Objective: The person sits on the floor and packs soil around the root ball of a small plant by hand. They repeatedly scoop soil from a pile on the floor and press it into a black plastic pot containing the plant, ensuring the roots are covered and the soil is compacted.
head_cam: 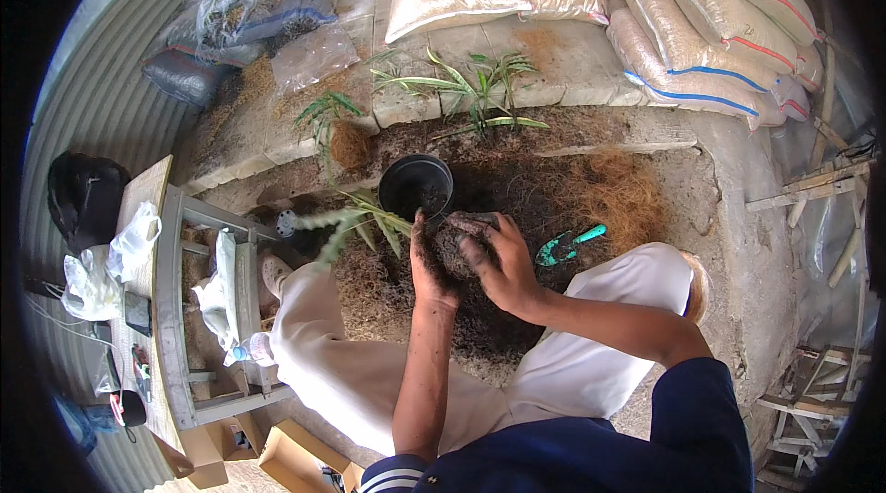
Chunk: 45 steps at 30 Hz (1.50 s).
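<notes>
Between my two hands is a clump of dark soil (453, 252). My left hand (430, 264) cups it from the left, thumb side up near the rim of a black plastic pot (415, 158). From the right, my right hand (500, 261) closes over the clump with soil-covered fingers. The pot stands just beyond my hands with some soil inside. Left of my hands lies a plant with long leaves (377, 216). A green hand trowel (574, 244) rests on the dark soil to the right, below a heap of brown coconut fibre (616, 195).
Leafy plants (484, 88) stand beyond the pot, near a fibre-wrapped root ball (350, 145). Stacked filled sacks (464, 5) line the back. At left are a wooden table (149, 216) with plastic bags and a metal frame (169, 313). Open cardboard boxes (291, 455) lie at lower left.
</notes>
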Each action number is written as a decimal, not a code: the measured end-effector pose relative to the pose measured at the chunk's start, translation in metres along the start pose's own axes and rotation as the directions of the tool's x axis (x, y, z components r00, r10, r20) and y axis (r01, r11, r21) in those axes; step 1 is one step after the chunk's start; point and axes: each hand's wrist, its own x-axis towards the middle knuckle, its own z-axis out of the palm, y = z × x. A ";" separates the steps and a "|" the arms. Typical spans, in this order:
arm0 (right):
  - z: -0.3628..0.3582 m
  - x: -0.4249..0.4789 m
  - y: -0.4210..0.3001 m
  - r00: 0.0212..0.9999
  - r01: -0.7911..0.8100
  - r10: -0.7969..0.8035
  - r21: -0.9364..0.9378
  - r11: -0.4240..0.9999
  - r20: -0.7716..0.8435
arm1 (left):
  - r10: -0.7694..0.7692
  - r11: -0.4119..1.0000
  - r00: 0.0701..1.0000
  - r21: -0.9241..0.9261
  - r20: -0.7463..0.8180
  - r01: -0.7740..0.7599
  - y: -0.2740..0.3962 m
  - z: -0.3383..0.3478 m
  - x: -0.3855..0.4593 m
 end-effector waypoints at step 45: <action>-0.008 0.003 0.002 0.640 0.743 -0.769 -0.258 0.617 0.003 | 0.023 0.988 0.976 0.142 0.218 -0.055 -0.007 -0.003 -0.017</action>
